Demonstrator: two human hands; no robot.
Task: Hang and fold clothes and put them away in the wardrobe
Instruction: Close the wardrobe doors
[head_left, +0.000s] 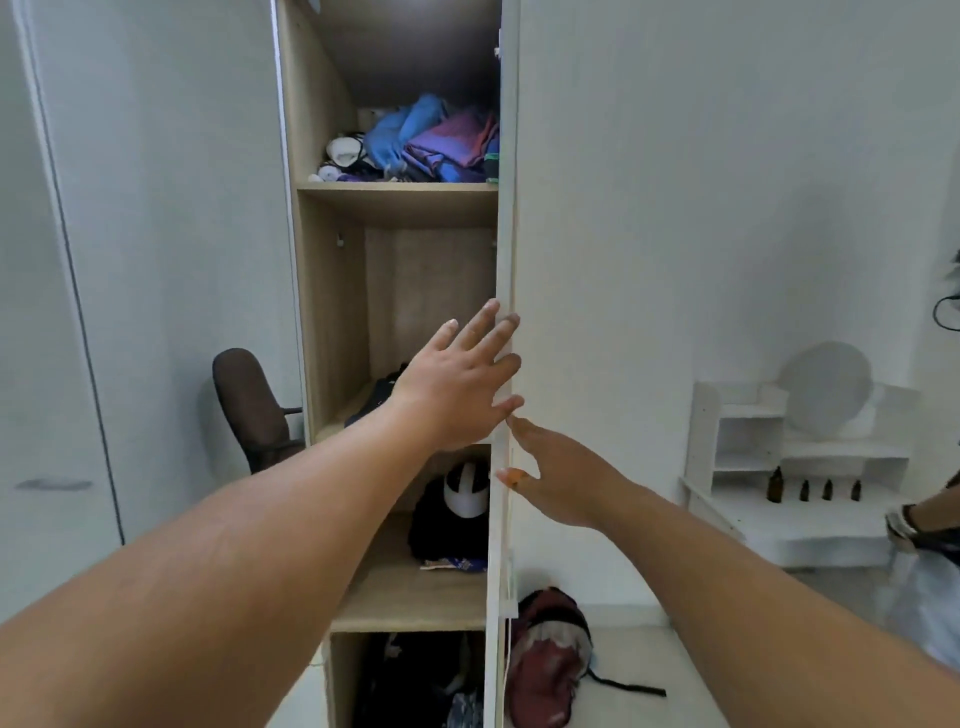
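Observation:
The wardrobe's white door (649, 218) stands partly open, its edge running down the middle of the view. My left hand (462, 379) lies flat with straight fingers against that edge, on the inner side. Just below it, my right hand (561, 478) touches the door's outer face and edge with straight fingers. Inside, the top shelf (400, 188) carries a heap of blue and purple clothes (436, 140). A lower shelf (405, 592) bears dark clothing with a white helmet-like thing (466, 491). More dark garments (415, 680) fill the bottom compartment.
A brown office chair (249, 405) stands left of the wardrobe. A red-brown bag (545, 660) lies on the floor right of the door. A white shelf unit (789, 467) with small brown bottles is at the right, and another person's arm (930, 519) shows at the right edge.

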